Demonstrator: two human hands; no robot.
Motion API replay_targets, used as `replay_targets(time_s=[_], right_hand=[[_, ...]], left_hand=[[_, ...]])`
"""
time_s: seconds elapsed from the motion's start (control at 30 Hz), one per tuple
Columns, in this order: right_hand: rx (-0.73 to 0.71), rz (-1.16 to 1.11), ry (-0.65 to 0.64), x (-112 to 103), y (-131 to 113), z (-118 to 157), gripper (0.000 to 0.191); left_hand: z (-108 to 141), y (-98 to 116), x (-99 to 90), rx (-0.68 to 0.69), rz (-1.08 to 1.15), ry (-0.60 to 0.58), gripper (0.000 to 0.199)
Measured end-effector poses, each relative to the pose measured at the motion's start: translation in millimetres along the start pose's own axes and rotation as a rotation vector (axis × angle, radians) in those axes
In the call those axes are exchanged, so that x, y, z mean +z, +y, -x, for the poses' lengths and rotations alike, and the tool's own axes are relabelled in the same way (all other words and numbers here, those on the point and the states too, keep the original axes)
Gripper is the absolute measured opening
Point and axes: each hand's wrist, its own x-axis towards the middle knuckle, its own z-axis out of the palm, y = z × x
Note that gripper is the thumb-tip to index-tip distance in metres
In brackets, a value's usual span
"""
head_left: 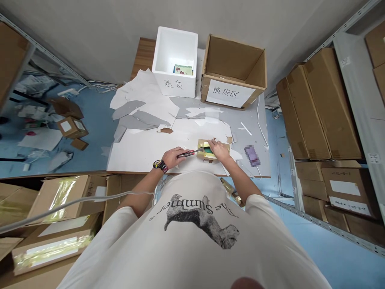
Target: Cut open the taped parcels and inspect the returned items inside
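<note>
At the parcel on the table's near edge, head view: left hand (pixel 172 157), black-and-red wristwatch (pixel 160 165) on its wrist, has fingers closed tight around a red-and-black utility knife (pixel 188 153), tip at the parcel's edge. Right hand (pixel 219 150) lies on the small taped parcel (pixel 214 150), fingers (pixel 212 143) spread, nothing gripped. Parcel is yellow-taped cardboard with a green patch, on torn white sheet (pixel 144 150). Straight ahead of the parcel: white foam box (pixel 174 62) with printed card (pixel 183 70) inside, open cardboard carton (pixel 233 70) beside it. Just right of the parcel: pixelated purple object (pixel 252 155). Farther right: stacked brown cartons (pixel 319 108) on metal shelving (pixel 361 108).
</note>
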Motion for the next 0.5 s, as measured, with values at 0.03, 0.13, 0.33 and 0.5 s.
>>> replay_targets(time_s=[0.03, 0.13, 0.33, 0.5], right_hand=[[-0.001, 0.01, 0.005, 1.6, 0.7, -1.0, 0.06], [-0.016, 0.031, 0.001, 5.5, 2.9, -3.1, 0.062], [-0.023, 0.015, -0.015, 4.0, 4.8, -1.8, 0.062], [-0.049, 0.018, -0.038, -2.1, 3.5, 0.1, 0.062]], left_hand=[[-0.6, -0.9, -0.7, 0.007, -0.006, -0.01, 0.055], [-4.4, -1.1, 4.9, -0.016, -0.028, 0.014, 0.053], [-14.1, -0.6, 31.6, -0.037, -0.051, 0.059, 0.057], [-11.8, -11.1, 41.3, -0.054, -0.059, 0.102, 0.057]])
